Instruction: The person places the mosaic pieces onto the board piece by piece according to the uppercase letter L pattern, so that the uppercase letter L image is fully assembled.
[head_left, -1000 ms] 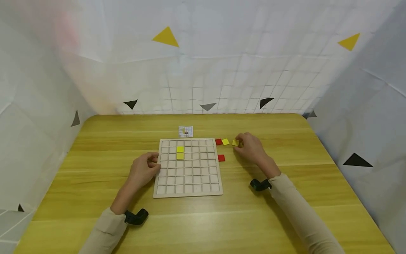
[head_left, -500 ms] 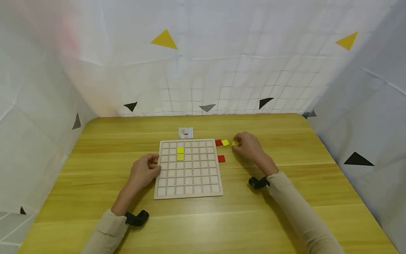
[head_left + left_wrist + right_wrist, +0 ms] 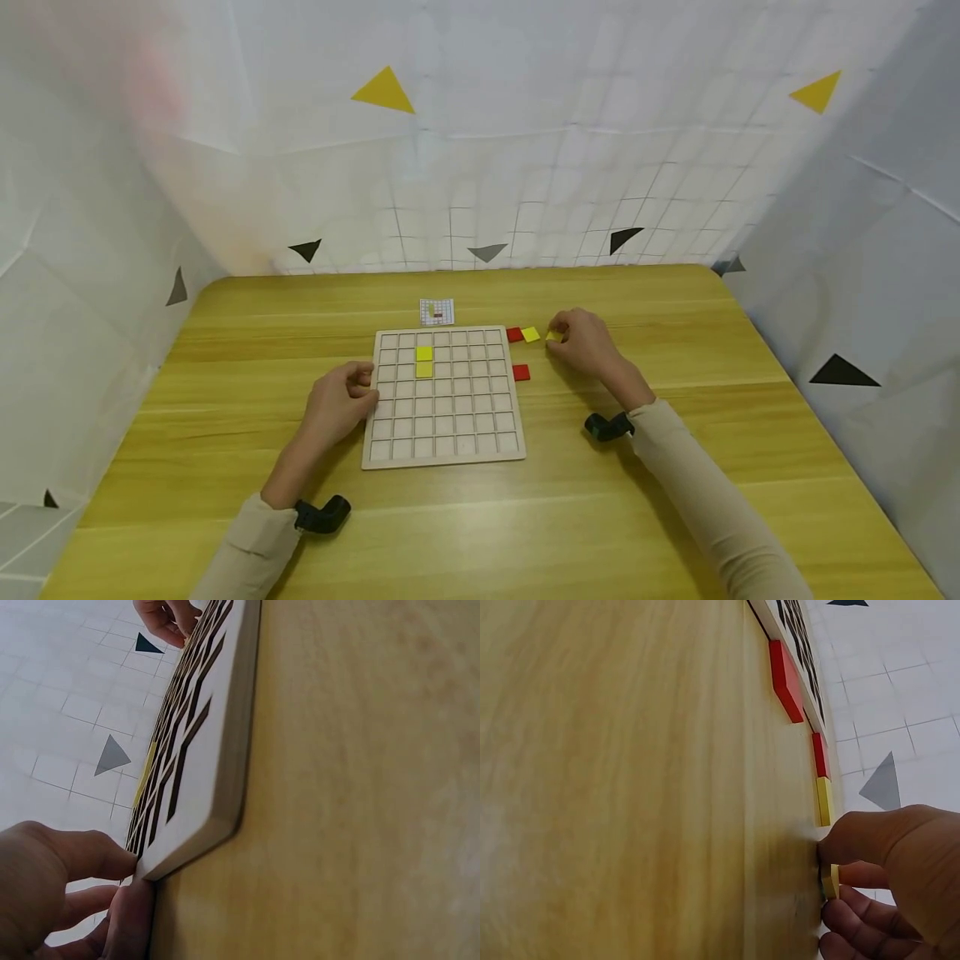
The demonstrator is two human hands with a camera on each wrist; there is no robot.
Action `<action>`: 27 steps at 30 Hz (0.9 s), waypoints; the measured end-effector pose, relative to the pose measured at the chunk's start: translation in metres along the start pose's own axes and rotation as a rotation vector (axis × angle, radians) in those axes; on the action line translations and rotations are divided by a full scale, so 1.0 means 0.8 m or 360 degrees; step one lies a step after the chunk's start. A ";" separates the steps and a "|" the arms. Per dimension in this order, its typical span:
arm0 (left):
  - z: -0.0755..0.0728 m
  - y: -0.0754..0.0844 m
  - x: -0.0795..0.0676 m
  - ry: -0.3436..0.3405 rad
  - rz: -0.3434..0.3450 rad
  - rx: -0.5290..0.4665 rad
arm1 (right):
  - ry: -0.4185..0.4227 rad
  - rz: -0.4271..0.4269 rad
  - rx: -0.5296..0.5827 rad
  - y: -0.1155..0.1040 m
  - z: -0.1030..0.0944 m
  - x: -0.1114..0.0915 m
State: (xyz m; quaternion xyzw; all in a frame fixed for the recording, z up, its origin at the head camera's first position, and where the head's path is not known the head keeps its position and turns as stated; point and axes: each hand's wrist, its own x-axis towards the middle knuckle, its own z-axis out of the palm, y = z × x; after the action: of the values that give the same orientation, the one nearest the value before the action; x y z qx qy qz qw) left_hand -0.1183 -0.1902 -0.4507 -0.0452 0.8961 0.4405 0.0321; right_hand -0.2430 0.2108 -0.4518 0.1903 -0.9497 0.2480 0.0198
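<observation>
A pale wooden grid board (image 3: 444, 450) lies on the table, with a yellow tile (image 3: 424, 353) and a second yellow tile (image 3: 424, 370) in adjoining cells. My left hand (image 3: 337, 402) holds the board's left edge, thumb and fingers at its rim (image 3: 217, 795) in the left wrist view. Right of the board, my right hand (image 3: 588, 343) pinches a loose yellow tile (image 3: 830, 881) between thumb and fingers, down at the tabletop. Part of that tile is hidden by the fingers. Another yellow tile (image 3: 531, 334) touches a red tile (image 3: 513, 335) by the board's upper right corner.
Another red tile (image 3: 521, 372) lies against the board's right edge. Behind the board is a small printed card (image 3: 437, 312) with a grid pattern. White sheets (image 3: 480, 167) with triangles enclose the wooden table (image 3: 465, 533) at the back and sides.
Both hands stay nearly in place, the right on the yellow tile and the left on the board. The head view has shifted slightly; the tiles lie as before.
</observation>
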 end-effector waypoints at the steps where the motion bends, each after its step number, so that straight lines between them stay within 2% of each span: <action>1: 0.000 0.000 0.000 -0.0001 0.0001 0.0000 | 0.0002 0.0004 0.0000 0.000 0.000 -0.001; 15: 0.002 0.001 0.003 -0.0004 0.0006 0.0011 | -0.0014 0.0069 0.0042 -0.001 -0.002 -0.007; 20: 0.001 0.001 0.002 -0.0010 0.0016 0.0005 | -0.0012 0.0044 0.0043 -0.003 -0.007 -0.012; 27: 0.000 0.003 -0.001 -0.0005 -0.0035 0.0005 | -0.0016 0.0022 0.0055 -0.008 -0.013 -0.024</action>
State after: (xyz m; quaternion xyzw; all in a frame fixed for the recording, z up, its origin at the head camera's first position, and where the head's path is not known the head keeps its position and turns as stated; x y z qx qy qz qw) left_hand -0.1182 -0.1884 -0.4485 -0.0542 0.8962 0.4386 0.0383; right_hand -0.2237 0.2178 -0.4422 0.1853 -0.9466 0.2635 0.0102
